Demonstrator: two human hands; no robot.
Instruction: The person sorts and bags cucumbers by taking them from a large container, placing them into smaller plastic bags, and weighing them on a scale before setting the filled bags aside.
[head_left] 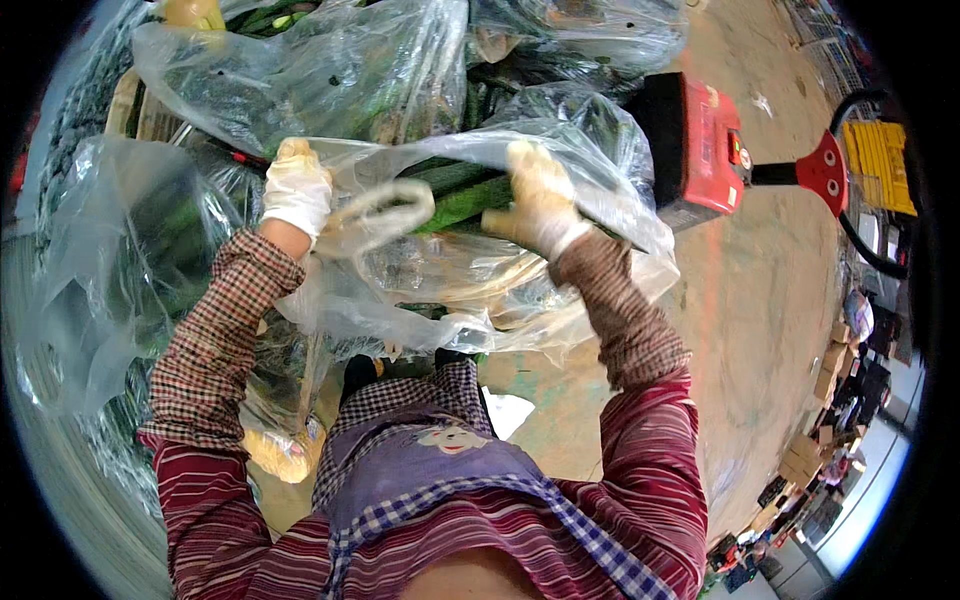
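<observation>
A clear plastic bag (440, 290) lies with its mouth spread in front of me, and long green cucumbers (465, 203) show inside. My left hand (298, 190), in a whitish glove, is closed on the bag's film at the left of the mouth. A pale, blurred loop (425, 200) extends from beside it across the opening. My right hand (540, 200), gloved and slightly smeared by motion, is over the right side of the mouth. Its thumb stands apart from the fingers, whose tips are at the bag's upper edge.
More plastic-wrapped green produce (330, 70) is piled beyond and to the left. At the right stands a red and black pallet truck (705, 150) with a looped handle. Farther right are a yellow crate (880, 165) and cardboard boxes (800, 460). A yellowish bundle (285, 452) lies near my left elbow.
</observation>
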